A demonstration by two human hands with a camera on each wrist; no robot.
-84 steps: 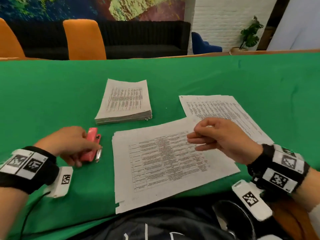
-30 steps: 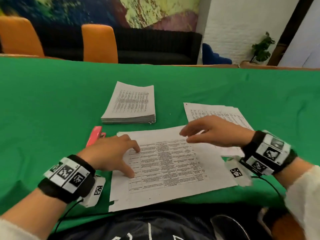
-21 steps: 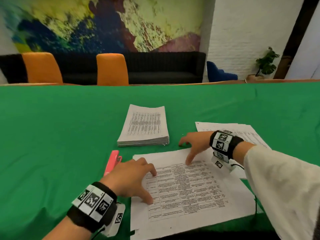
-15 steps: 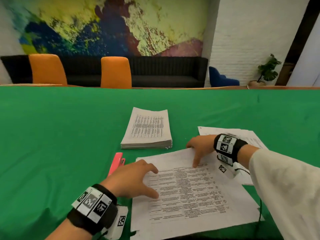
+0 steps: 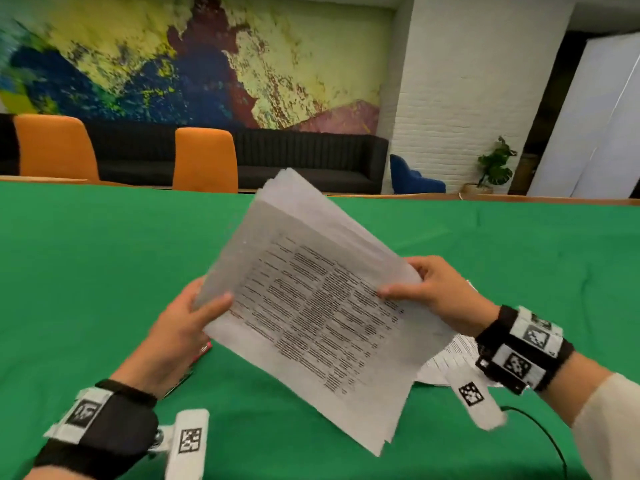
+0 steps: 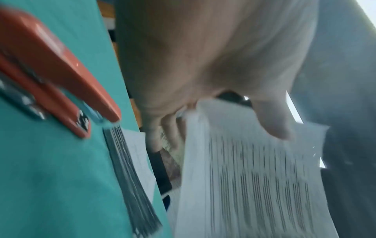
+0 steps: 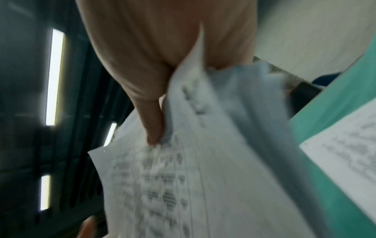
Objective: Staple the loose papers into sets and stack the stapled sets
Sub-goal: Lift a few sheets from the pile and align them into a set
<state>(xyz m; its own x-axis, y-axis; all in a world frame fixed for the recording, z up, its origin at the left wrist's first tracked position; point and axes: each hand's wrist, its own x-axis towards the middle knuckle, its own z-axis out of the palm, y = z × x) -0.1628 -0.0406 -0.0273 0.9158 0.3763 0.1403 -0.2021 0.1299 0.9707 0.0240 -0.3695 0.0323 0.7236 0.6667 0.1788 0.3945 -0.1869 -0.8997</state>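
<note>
Both hands hold a set of loose printed papers (image 5: pixel 311 299) tilted up above the green table (image 5: pixel 86 271). My left hand (image 5: pixel 187 320) grips the set's left edge, thumb on top; the left wrist view shows that thumb on the sheets (image 6: pixel 254 177). At the right edge my right hand (image 5: pixel 429 289) pinches the set, also blurred in the right wrist view (image 7: pixel 203 177). The red stapler (image 6: pixel 52 67) lies on the table under my left hand; only its tip (image 5: pixel 204 349) shows in the head view. The thick stack of papers (image 6: pixel 130 177) lies beyond the stapler, hidden in the head view.
Another few printed sheets (image 5: pixel 453 358) lie on the table under my right wrist, also seen in the right wrist view (image 7: pixel 346 153). Orange chairs (image 5: pixel 204 157) and a dark sofa (image 5: pixel 311 157) stand beyond the table's far edge.
Both hands had been pressing on the set lying flat on the table; now they have picked it up and tilted it in the air. The head has looked up.
</note>
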